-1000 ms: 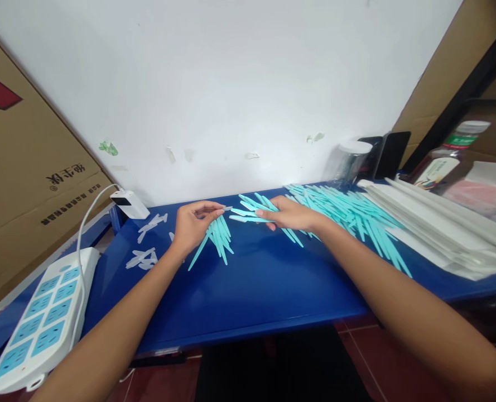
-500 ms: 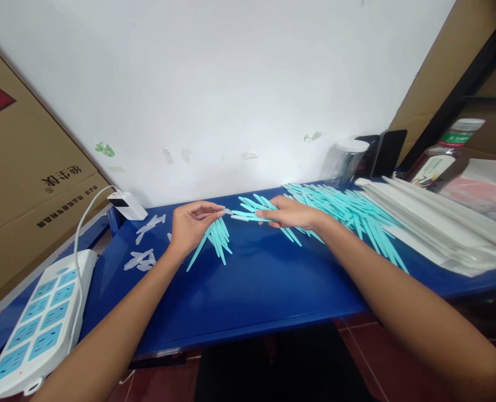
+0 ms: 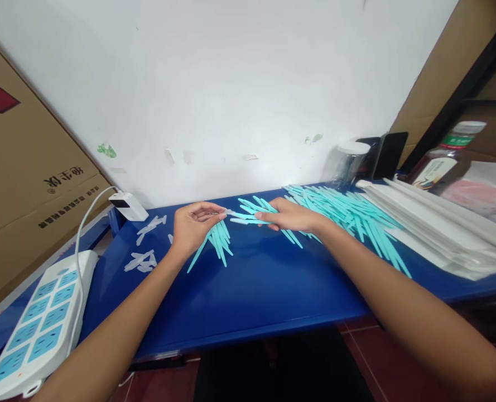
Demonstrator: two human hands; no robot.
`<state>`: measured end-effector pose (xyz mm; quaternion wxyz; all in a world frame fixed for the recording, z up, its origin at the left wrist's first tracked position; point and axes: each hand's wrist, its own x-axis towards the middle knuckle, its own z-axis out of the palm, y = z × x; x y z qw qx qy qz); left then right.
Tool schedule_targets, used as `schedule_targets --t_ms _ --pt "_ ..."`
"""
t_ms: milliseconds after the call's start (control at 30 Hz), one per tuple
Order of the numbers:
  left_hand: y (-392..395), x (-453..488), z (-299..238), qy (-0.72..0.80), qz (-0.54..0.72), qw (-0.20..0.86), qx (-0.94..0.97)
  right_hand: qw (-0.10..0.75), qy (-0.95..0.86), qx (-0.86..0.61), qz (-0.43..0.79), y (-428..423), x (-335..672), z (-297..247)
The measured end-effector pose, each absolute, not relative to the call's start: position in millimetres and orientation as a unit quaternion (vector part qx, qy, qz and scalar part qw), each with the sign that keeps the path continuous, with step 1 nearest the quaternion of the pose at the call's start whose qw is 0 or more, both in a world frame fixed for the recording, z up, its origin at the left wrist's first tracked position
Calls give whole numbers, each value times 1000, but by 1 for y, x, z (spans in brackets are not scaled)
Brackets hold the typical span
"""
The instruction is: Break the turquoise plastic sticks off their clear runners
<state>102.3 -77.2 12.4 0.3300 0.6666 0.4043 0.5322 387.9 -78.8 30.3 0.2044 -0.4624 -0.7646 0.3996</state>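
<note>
My right hand (image 3: pixel 287 215) is closed around a fanned bunch of slim turquoise eyebrow razors (image 3: pixel 248 207), their tips pointing left. Thumb and fingers of my left hand (image 3: pixel 197 220) pinch a small translucent blade cap (image 3: pixel 228 212) at the tip of one razor in that bunch. Below my left hand, a small pile of turquoise razors (image 3: pixel 218 243) lies on the blue table (image 3: pixel 248 296). Loose translucent caps (image 3: pixel 141 261) lie in little clusters left of this hand. Behind my right wrist spreads a large heap of razors (image 3: pixel 340 209).
At the left edge are a white power strip (image 3: pixel 42 324), a plugged white charger (image 3: pixel 129 205) and a cardboard box (image 3: pixel 30 156). White plastic sleeves (image 3: pixel 432 234), a clear jar (image 3: pixel 350 164) and a bottle (image 3: pixel 444 156) stand or lie at right. A white wall (image 3: pixel 239 89) closes the back.
Both hands stay almost in place. The translucent cap shows more between my left fingertips and the razor tip. The whole view has shifted slightly.
</note>
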Motion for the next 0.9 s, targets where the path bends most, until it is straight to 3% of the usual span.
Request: schedule_targets --t_ms 600,900 --pt "-82 106 14 401 534 338 663 212 -768 -451 403 -84 382 33" --pt "-87 113 13 379 535 410 634 241 -789 -396 404 -85 374 29"
